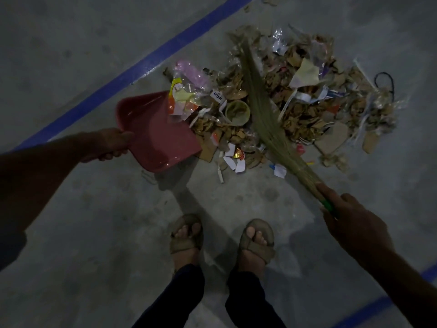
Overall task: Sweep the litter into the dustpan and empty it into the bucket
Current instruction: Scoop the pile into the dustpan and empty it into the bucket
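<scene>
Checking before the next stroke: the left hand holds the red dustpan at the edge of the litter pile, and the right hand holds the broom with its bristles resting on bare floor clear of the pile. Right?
Not quite. The head view shows the broom lying across the litter pile, not on bare floor. The rest stands: left hand holds the red dustpan, right hand the broom.

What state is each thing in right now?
Dustpan: on the floor, mouth against the litter, nearly empty.
Litter: piled on the floor, a few pieces on the dustpan's lip.
Broom: bristles lying across the litter.
Left hand: grips the dustpan.
Right hand: grips the broom.
</scene>
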Demonstrator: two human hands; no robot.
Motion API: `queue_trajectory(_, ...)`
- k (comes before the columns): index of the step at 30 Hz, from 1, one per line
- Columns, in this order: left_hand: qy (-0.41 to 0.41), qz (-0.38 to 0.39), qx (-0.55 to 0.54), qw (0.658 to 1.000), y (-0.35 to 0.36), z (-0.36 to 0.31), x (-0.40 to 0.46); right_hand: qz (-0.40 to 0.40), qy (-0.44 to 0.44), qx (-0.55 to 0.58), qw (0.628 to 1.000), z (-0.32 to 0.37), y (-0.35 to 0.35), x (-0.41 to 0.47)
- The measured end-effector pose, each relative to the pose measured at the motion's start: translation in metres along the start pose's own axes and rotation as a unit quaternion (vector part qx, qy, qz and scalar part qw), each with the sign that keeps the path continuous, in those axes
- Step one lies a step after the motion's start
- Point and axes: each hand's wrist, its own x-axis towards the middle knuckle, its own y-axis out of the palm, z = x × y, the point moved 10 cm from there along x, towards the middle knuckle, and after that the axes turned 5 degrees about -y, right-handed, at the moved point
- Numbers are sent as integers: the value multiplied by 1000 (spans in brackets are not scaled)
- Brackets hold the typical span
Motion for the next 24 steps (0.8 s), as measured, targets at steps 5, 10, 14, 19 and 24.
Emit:
queue_trajectory(5,41,2,12,999,24,-35,14,-17,-85,12,996,-2,6,14)
queue_trajectory(10,46,14,0,999,46,-34,17,-5,-91,51,995,-8,12,11)
queue_trajectory(14,58,24,-32,998,70,-35,17,7,-87,100,991,-7,17,-5)
queue_trajectory(19,52,21,-66,996,100,-31,19,8,-77,143,987,-5,28,-44)
queue_trajectory(24,64,26,-70,995,115,-40,14,37,-78,139,987,-12,49,-76)
